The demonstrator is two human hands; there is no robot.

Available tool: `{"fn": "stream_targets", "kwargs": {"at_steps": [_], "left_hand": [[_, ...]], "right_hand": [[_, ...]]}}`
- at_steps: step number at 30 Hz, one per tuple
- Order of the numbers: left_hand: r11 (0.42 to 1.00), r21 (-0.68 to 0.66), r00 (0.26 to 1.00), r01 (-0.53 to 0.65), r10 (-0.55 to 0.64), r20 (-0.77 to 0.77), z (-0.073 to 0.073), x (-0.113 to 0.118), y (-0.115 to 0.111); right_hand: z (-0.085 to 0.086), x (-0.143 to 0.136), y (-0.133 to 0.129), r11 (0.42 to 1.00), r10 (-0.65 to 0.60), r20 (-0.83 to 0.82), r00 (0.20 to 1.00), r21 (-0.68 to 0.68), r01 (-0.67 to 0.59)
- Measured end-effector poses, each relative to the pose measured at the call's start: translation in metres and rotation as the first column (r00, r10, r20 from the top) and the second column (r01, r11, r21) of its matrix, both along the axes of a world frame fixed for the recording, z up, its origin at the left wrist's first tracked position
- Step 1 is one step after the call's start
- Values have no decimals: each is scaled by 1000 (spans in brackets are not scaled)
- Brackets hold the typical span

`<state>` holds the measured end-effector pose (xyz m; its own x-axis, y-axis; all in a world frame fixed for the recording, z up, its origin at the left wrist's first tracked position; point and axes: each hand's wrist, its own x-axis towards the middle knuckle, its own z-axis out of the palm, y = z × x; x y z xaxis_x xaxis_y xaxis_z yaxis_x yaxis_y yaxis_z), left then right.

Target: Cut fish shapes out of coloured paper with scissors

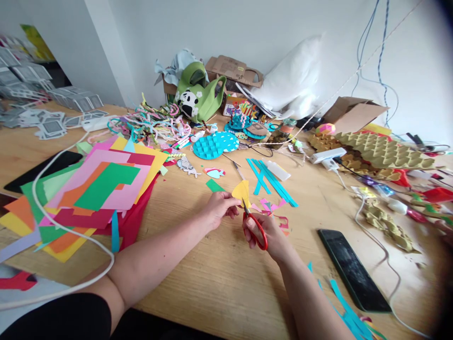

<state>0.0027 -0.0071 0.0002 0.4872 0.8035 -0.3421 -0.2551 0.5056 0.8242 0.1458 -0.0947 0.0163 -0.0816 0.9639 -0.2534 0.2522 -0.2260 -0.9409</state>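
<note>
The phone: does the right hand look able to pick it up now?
Probably not: the right hand is busy with the scissors at the yellow piece. Otherwise, nothing seems to block its way to the phone.

Light wooden desk (198,288), stack of coloured paper (106,185) at left, blue strips (278,183) and pink scraps (279,206) mid-desk, dark phone (354,270) at right

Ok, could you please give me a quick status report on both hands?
Left hand holding yellow paper. Right hand gripping red-handled scissors, blades at the paper's lower edge. Pink scraps lying close by.
</note>
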Motion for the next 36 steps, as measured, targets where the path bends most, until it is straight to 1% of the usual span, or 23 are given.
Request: {"fn": "stream_targets", "kwargs": {"at_steps": [4, 13, 24, 33, 36], "left_hand": [[1000, 3, 1000, 6, -6, -12, 2, -1, 0], [1000, 1, 1000, 11, -11, -15, 0, 0, 1], [1000, -10, 1000, 2, -2, 8, -1, 0, 1], [1000, 12, 1000, 7, -7, -22, -1, 0, 1], [1000, -1, 1000, -6, 6, -30, 0, 0, 0]], "right_hand": [[-1, 0, 0, 1000, 3, -24, 1000, 8, -3], [-6, 2, 0, 1000, -14, 11, 1000, -3, 14], [-5, 1, 1, 1000, -24, 20, 1000, -6, 24], [-7, 2, 1, 1000, -24, 8, 1000, -1, 24], [-6, 1, 1, 1000, -19, 17, 1000, -5, 19]]}}
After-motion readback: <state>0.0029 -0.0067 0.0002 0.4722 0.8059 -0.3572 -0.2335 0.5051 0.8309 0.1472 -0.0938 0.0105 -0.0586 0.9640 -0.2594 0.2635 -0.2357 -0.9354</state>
